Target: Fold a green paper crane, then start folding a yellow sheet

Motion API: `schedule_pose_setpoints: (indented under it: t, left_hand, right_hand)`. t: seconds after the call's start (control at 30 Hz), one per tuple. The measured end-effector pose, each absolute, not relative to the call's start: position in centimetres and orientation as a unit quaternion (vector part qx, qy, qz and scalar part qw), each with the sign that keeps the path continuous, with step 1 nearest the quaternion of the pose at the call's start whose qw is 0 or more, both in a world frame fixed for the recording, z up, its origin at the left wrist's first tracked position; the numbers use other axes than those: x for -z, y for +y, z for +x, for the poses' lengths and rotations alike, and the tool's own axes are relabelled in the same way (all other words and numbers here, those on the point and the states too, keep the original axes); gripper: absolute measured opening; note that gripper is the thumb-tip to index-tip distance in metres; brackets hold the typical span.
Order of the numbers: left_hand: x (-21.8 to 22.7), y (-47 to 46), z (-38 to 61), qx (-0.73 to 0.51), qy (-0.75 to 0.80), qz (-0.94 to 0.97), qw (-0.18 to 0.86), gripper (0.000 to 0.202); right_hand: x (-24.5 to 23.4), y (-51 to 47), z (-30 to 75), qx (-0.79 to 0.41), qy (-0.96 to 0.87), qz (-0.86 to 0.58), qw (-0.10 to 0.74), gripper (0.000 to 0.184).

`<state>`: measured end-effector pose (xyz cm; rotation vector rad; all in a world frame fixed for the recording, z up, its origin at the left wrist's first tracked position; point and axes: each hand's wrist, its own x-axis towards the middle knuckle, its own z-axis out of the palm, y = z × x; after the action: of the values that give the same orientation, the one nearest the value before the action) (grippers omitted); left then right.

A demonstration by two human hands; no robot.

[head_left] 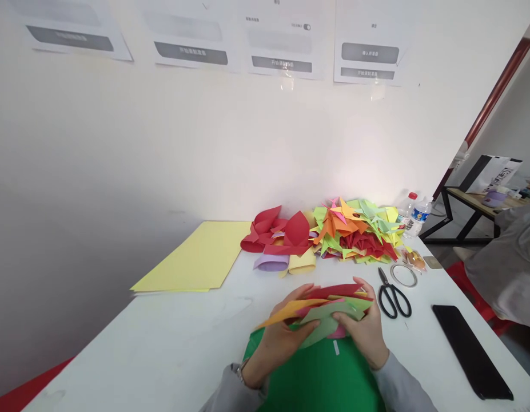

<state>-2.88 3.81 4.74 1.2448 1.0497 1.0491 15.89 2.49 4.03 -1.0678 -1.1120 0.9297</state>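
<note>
Between my two hands is a bunch of folded coloured paper [329,312] in red, orange, pink and pale green. My left hand [286,337] is closed on its left side, thumb on the pale green layer. From the right, my right hand [367,329] grips the same bunch, thumb in front and fingers behind. Below them lies a green sheet [320,377] with a small whitish strip [336,347] on it. The inner folds of the bunch are hidden by my fingers.
Yellow sheets [200,257] lie at the left back. Rolled paper pieces [273,234] and a heap of folded paper [354,232] line the wall. Scissors [393,297], a tape roll [403,275], bottles [418,217] and a black phone-like slab [470,349] are at right. A person [505,263] sits beyond.
</note>
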Motion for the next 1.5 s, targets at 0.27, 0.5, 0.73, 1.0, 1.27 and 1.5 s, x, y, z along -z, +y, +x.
schedule_pose_setpoints:
  t: [0.27, 0.5, 0.73, 1.0, 1.27, 1.5]
  left_hand:
    - [-6.7, 4.5, -1.5, -0.485, 0.396, 0.613, 0.481, 0.054]
    - [-7.3, 5.0, -0.5, -0.594, 0.358, 0.600, 0.399, 0.091]
    - [-3.6, 5.0, -0.6, -0.513, 0.432, 0.586, 0.455, 0.060]
    - [-4.8, 5.2, -1.0, -0.517, 0.463, 0.547, 0.468, 0.042]
    - [-6.2, 4.5, -1.6, -0.554, 0.489, 0.501, 0.450, 0.025]
    - [-6.9, 5.0, -2.8, -0.673, 0.459, 0.291, 0.503, 0.037]
  right_hand:
    - [-4.2, 3.3, 15.7, -0.415, -0.472, -0.453, 0.632, 0.088]
    - [-4.1, 4.1, 15.5, -0.388, -0.486, -0.439, 0.649, 0.076]
    - [-2.4, 4.3, 15.6, -0.459, -0.473, -0.445, 0.606, 0.040]
    - [-2.7, 3.8, 15.2, -0.476, -0.499, -0.402, 0.603, 0.055]
    - [-3.4, 3.8, 15.8, -0.462, -0.583, -0.377, 0.551, 0.055]
    - [-3.7, 3.5, 15.9, -0.509, -0.561, -0.393, 0.521, 0.059]
